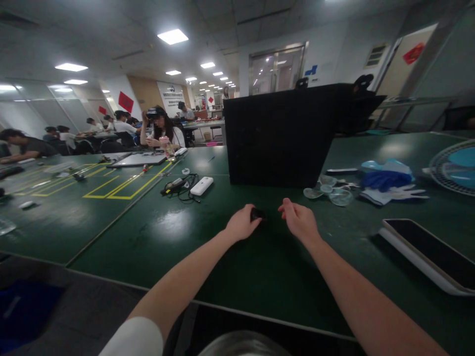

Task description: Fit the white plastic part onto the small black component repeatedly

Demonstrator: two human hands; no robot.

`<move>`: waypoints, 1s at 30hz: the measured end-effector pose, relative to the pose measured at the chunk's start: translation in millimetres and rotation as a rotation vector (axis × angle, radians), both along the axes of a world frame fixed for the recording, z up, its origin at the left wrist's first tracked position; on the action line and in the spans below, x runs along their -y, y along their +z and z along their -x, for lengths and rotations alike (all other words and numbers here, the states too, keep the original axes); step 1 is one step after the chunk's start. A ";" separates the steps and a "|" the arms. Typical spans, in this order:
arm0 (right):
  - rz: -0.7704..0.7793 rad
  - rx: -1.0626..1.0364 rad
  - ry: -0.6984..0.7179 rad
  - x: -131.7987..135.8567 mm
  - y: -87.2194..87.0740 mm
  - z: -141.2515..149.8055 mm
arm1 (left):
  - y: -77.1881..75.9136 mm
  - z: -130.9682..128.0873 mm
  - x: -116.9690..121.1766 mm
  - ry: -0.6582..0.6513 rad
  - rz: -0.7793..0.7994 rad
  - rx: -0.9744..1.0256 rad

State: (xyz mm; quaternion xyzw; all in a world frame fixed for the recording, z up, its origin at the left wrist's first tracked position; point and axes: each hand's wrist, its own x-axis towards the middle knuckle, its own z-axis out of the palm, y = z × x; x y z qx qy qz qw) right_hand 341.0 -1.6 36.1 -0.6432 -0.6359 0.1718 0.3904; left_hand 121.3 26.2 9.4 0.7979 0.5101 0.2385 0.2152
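Stretching across the view, the green tabletop [122,242] lay under everything close to both hands; taking the spot between the hands as the clock's centre, 12 o'clock pointed away from the wearer. A large black box [274,138] stood upright at 12 o'clock, its broad face turned toward the wearer. At 4 o'clock lay a dark-faced, phone-like slab [430,252] with a white side, its long axis running from 10 to 4. Blue and white gloves [388,183] were heaped between 2 and 3 o'clock, with clear plastic pieces [332,191] nearer in, just beside the box's lower right corner.

The left hand [243,223] reached in at 9 o'clock, its thumb and fingers closed round one end of a small black object. The right hand [300,221] was at 3 o'clock, apart from that object, fingers loosely curled and thumb raised close to them; whether they pinched anything could not be told.

At 10 o'clock a white power bank [202,186] lay beside a tangled black cable [181,188]. Smallest was the small black object [257,214] itself, near the centre below the box, its long axis seemingly crosswise and its free end toward 3 o'clock.
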 end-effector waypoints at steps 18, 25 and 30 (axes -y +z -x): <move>-0.029 0.129 0.473 13.8 8.1 16.4 | -1.0 53.0 17.2 0.200 -0.178 0.411; 0.074 0.484 0.789 29.5 1.3 46.6 | -6.4 76.2 13.3 0.156 -0.016 0.181; 0.067 0.509 0.695 23.0 -8.1 44.3 | -12.0 70.0 14.9 0.110 0.006 0.099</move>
